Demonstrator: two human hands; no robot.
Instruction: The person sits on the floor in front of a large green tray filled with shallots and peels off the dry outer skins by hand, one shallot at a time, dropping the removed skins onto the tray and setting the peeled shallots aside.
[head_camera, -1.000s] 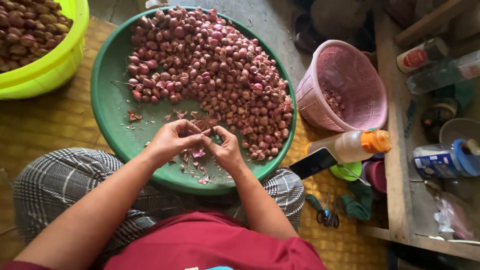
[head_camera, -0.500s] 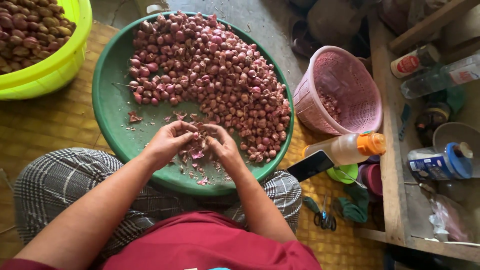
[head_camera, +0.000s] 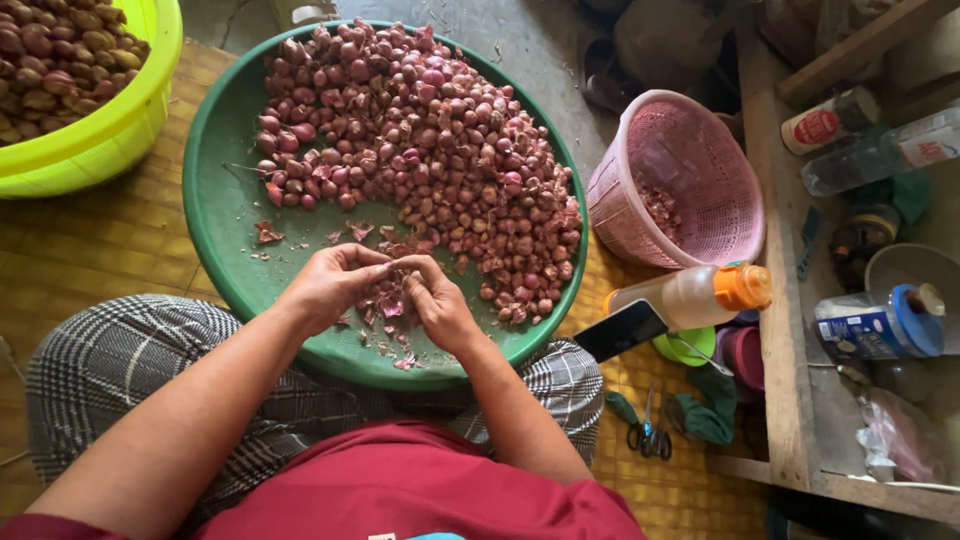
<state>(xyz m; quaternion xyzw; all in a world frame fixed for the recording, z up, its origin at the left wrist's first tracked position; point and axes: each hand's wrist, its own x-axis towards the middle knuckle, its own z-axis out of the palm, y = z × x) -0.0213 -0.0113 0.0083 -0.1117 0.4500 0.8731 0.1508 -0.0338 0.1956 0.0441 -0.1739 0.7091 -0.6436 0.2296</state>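
**A:** So what's going on at the green basin (head_camera: 215, 215)? I'm standing off to the side.

**B:** Person's sitting on the woven mat (head_camera: 90, 250) with the basin resting across their checked trousers (head_camera: 110, 360). Both hands meet over the near part of it. The left hand (head_camera: 330, 285) and right hand (head_camera: 440, 305) are pressed close together, fingertips pinching one small shallot (head_camera: 398, 268) between them. It's mostly hidden by the fingers, so can't tell how much skin is on it.

**A:** And the rest of the shallots?

**B:** Big heap of reddish-purple shallots (head_camera: 430, 150) fills the far and right side of the basin. Right under the hands there's a little scatter of peel scraps (head_camera: 385, 305), plus a few loose bits on the bare green left of them.

**A:** Anything else around?

**B:** Yellow-green tub (head_camera: 110, 135) at the upper left, also full of brownish bulbs, just beside the basin. On the right a pink mesh basket (head_camera: 690, 170) lying tilted, with only a few bits inside. Near it a plastic bottle with an orange cap (head_camera: 700, 295) lying on its side, and a dark phone (head_camera: 620, 330) touching the basin's edge. Small scissors (head_camera: 648, 435) on the mat lower right, next to a green cloth (head_camera: 705, 410). A low wooden shelf (head_camera: 780, 330) runs along the far right with jars and a blue-lidded can (head_camera: 880, 325).
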